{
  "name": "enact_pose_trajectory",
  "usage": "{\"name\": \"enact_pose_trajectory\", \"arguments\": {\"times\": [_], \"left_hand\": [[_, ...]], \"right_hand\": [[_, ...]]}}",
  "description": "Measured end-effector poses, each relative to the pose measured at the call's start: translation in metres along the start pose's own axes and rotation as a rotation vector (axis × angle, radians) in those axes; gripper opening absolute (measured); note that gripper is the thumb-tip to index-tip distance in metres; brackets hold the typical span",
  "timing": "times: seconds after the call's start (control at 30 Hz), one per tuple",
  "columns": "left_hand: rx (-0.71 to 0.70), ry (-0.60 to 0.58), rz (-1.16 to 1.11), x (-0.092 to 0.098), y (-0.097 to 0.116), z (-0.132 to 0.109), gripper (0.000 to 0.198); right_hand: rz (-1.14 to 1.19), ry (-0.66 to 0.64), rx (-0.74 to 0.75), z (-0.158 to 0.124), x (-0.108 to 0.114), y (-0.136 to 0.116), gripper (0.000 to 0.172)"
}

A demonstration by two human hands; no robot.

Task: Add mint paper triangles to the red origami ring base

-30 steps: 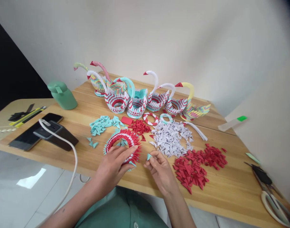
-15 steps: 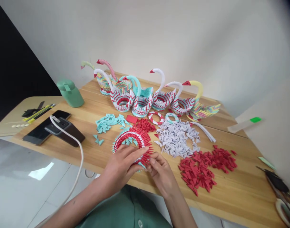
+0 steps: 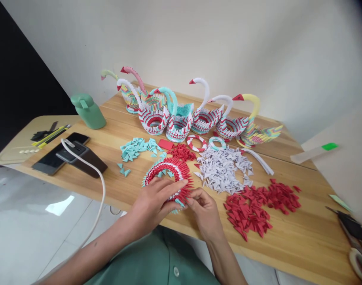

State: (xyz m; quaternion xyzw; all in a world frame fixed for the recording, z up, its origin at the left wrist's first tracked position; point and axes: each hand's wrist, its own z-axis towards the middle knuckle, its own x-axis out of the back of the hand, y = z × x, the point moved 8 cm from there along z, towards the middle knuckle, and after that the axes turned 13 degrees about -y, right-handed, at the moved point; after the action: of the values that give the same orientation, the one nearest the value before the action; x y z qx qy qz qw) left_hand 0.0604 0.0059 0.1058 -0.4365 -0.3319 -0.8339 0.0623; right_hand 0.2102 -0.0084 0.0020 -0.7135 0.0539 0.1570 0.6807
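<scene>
A round ring of folded paper pieces (image 3: 164, 168), red with white and turquoise rows, is tilted over the near part of the table. My left hand (image 3: 157, 198) grips its near side, fingers over the inner rim and thumb below. My right hand (image 3: 206, 211) is closed in a pinch at the ring's right edge, touching the red points; whatever sits between its fingertips is too small to make out. A few turquoise pieces show through the ring's opening. Just beyond the ring lie small red pieces (image 3: 182, 152) and a pile of white folded pieces (image 3: 225, 170).
Several finished paper swans (image 3: 177, 122) stand along the back. Red pieces (image 3: 249, 213) lie at right, turquoise ones (image 3: 136, 149) at left. A phone (image 3: 48, 162), a dark box (image 3: 80, 156) with a white cable, a green bottle (image 3: 88, 111) and scissors (image 3: 351, 233) flank the table (image 3: 302, 237).
The view has shifted slightly. My left hand keeps its hold on the ring, and my right hand stays pinched at its right edge, with only slight finger movement.
</scene>
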Motion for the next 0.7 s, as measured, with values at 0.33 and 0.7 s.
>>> {"name": "enact_pose_trajectory", "arguments": {"times": [0.33,0.7], "left_hand": [[-0.011,0.056,-0.079,0.004,-0.003,-0.001,0.020],[-0.031,0.096,-0.037,0.007,-0.002,-0.004,0.021]], "right_hand": [[-0.037,-0.001,0.088,-0.006,0.005,-0.009,0.011],[-0.052,-0.027,0.114,-0.007,-0.001,-0.017,0.010]]}}
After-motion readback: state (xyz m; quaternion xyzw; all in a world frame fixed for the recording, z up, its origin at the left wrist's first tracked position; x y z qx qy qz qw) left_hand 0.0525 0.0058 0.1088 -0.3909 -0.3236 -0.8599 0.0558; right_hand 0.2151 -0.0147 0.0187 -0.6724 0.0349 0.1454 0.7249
